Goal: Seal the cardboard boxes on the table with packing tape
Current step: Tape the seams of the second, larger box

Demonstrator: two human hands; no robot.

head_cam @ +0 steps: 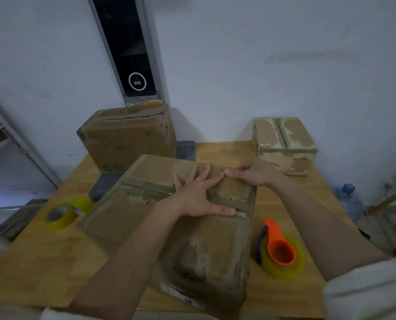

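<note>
A worn cardboard box [146, 204] with torn, ribbed flaps lies in the middle of the wooden table [42, 262]. My left hand [197, 195] presses flat on its top with the fingers spread. My right hand [252, 173] rests at the box's far right edge, fingers partly curled, its fingertips meeting my left index finger. A yellow tape roll in an orange dispenser [281, 255] stands right of the box. Another yellow tape roll [65, 212] lies to the left. Two more boxes stand at the back: a large one [127, 137] on the left, a small one [284, 142] on the right.
A dark flat device [100, 187] lies partly under the middle box, and another [185, 148] sits behind it. A tall dark panel [127, 49] leans on the wall. A blue water bottle [349, 202] stands on the floor beyond the table's right edge.
</note>
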